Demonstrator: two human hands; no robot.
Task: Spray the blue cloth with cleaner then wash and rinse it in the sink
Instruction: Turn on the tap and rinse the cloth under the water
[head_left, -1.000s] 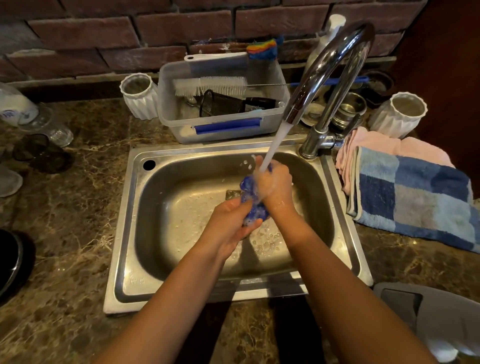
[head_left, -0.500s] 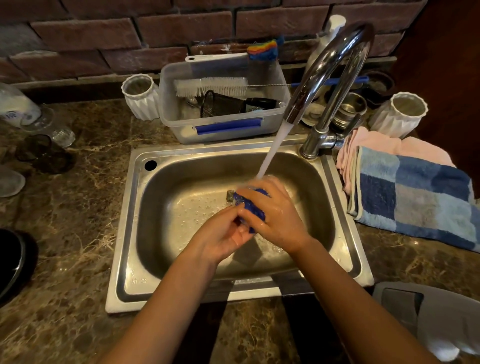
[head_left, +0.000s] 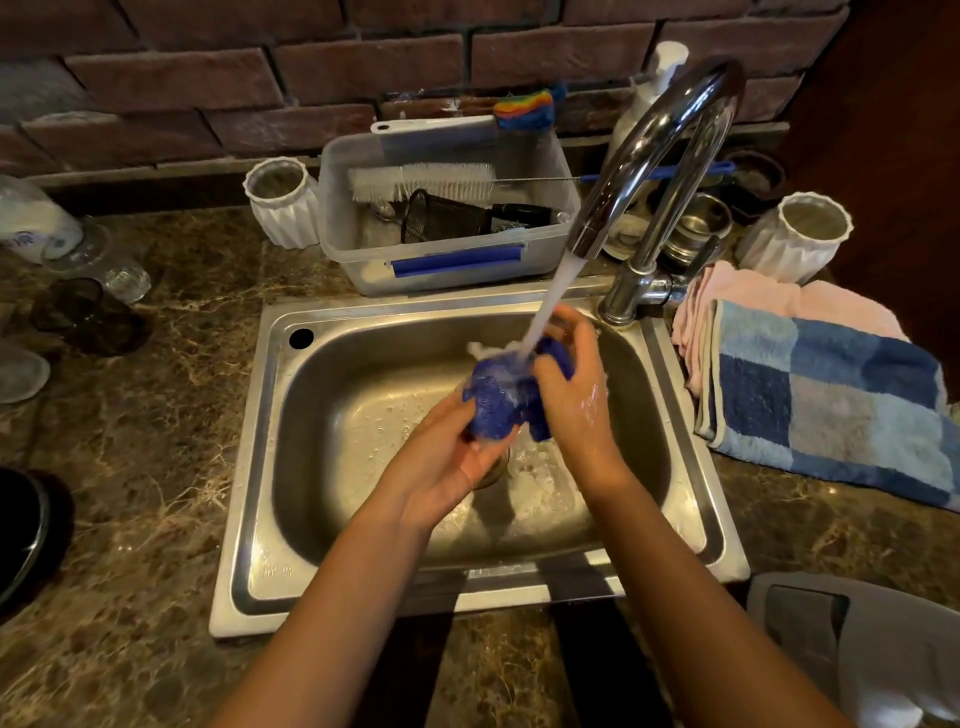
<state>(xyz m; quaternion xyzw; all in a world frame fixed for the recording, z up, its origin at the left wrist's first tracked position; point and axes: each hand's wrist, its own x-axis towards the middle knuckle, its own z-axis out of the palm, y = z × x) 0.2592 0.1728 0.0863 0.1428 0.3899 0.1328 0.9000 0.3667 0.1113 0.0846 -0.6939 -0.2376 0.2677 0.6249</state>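
Observation:
A wet, bunched blue cloth (head_left: 498, 402) is held over the steel sink (head_left: 260, 467), right under the water stream (head_left: 545, 306) that runs from the chrome tap (head_left: 654, 156). My left hand (head_left: 447, 457) cups the cloth from below and the left. My right hand (head_left: 576, 389) grips its right side, fingers wrapped over a fold. Water splashes on the cloth's top. A white pump bottle (head_left: 649, 88) stands behind the tap against the brick wall.
A clear plastic tub (head_left: 447, 260) with a bottle brush and a strainer sits behind the sink. White ribbed cups (head_left: 283, 202) (head_left: 795, 234) flank it. Folded pink and blue-check towels (head_left: 821, 389) lie to the right. Glassware (head_left: 88, 312) crowds the left counter.
Both hands have lifted the cloth toward the spout; the right hand has come off the top of it, so more of the cloth shows under the stream.

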